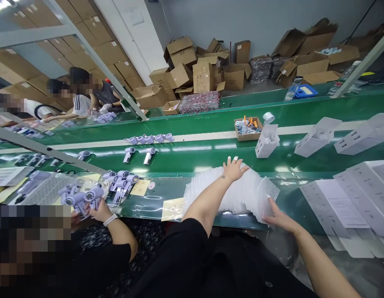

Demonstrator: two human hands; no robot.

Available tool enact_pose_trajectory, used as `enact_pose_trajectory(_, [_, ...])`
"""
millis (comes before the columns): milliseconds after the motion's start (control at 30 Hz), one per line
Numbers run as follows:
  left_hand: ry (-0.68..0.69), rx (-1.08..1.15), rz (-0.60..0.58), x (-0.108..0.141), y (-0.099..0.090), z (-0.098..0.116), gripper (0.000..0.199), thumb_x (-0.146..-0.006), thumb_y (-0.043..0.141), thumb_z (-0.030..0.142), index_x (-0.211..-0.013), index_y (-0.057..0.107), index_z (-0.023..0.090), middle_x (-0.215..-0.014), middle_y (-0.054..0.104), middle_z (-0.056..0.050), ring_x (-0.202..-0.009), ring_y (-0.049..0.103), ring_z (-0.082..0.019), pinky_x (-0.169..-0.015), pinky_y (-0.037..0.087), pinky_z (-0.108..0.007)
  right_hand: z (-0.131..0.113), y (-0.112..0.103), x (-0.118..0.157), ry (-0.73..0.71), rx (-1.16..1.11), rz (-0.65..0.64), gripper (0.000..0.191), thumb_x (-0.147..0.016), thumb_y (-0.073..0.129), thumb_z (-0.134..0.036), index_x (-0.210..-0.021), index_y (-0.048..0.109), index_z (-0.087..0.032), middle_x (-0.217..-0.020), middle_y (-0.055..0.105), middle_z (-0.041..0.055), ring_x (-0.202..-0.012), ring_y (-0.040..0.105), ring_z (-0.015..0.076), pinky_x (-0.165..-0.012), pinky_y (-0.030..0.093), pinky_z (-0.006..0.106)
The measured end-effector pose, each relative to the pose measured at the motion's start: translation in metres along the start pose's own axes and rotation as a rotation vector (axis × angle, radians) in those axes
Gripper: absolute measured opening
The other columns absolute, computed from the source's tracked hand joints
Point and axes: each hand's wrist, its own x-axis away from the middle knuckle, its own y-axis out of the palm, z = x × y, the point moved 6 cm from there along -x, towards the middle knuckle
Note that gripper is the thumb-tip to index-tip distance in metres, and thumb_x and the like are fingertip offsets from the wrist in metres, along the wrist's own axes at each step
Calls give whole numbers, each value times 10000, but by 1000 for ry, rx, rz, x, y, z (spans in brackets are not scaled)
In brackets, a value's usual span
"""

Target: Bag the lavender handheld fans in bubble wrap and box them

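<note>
A long row of clear bubble-wrap pouches (238, 194) lies along the near edge of the green bench in front of me. My left hand (234, 169) rests on the far side of the row with its fingers spread. At the row's right end, my right hand (277, 217) touches the last pouches, fingers apart and the thumb near their edge. A yellow paper (172, 209) lies beside the left end of the row. Beyond my hands, an open white box (267, 141) stands on the green belt.
A person at my left holds lilac devices (83, 198). Flat white boxes (344, 203) are stacked at the right. A small carton (248, 129) with orange-handled items stands across the belt. More open white boxes (318, 136) stand to the right. Co-workers sit at the far left.
</note>
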Motion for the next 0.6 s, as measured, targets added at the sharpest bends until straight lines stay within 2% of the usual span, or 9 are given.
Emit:
enact_pose_trajectory(100, [-23,-7,-86,-37,13,11,695,-813,191,714,-1359,350,315,-1477,288,-44,-1368,110,-359,-1032,137,-650,9,2,4,-133,267,-10,1213,-470,731,-479,-1427,113,-64,-1508,-55,226,-1384,-31,348,-1109,126,464])
enact_pose_trajectory(167, [-28,-47,-208,-47,32,18,706,-801,187,729,-1314,420,304,-1419,392,-69,-1329,246,-351,-1024,170,-640,10,1,4,-228,393,10,1179,-444,757,-430,-1406,176,-73,-1500,-114,225,-1379,-36,367,-1104,143,457])
enact_pose_trajectory(267, [-2,-134,-361,-43,64,29,709,-797,213,732,-1186,551,245,-1262,551,-116,-1168,471,-319,-986,303,-561,11,-5,3,-316,451,36,1061,-565,701,-478,-1407,160,-124,-1506,-90,199,-1382,62,350,-1081,221,446])
enact_pose_trajectory(333, [67,-184,-375,-31,80,38,675,-812,251,708,-1143,576,218,-1209,583,-129,-1127,506,-304,-977,329,-525,13,-11,3,-333,455,64,978,-663,612,-547,-1411,126,-145,-1502,39,194,-1371,151,329,-1060,267,446])
enact_pose_trajectory(400, [135,-216,-322,-17,87,49,632,-835,280,670,-1160,562,207,-1206,581,-131,-1144,489,-304,-1003,288,-545,17,-13,4,-326,472,72,925,-704,543,-605,-1405,137,-159,-1472,171,186,-1342,230,335,-1040,299,462])
enact_pose_trajectory(433, [154,-224,-259,-10,84,53,612,-845,291,651,-1176,549,205,-1225,565,-131,-1170,464,-312,-1013,261,-567,18,-11,5,-327,486,69,911,-704,529,-625,-1398,160,-164,-1456,207,184,-1328,255,348,-1031,309,474])
enact_pose_trajectory(533, [151,-223,71,18,56,60,549,-866,326,601,-1208,514,213,-1268,519,-122,-1241,374,-326,-1018,242,-594,21,-5,10,-374,506,77,900,-673,527,-652,-1369,231,-164,-1446,181,199,-1310,260,395,-1016,312,507])
enact_pose_trajectory(600, [141,-178,265,48,30,50,497,-873,360,569,-1181,527,216,-1182,564,-110,-1201,418,-281,-1022,297,-521,22,-4,11,-400,493,104,942,-635,540,-655,-1374,218,-169,-1460,96,211,-1325,210,423,-1014,294,536])
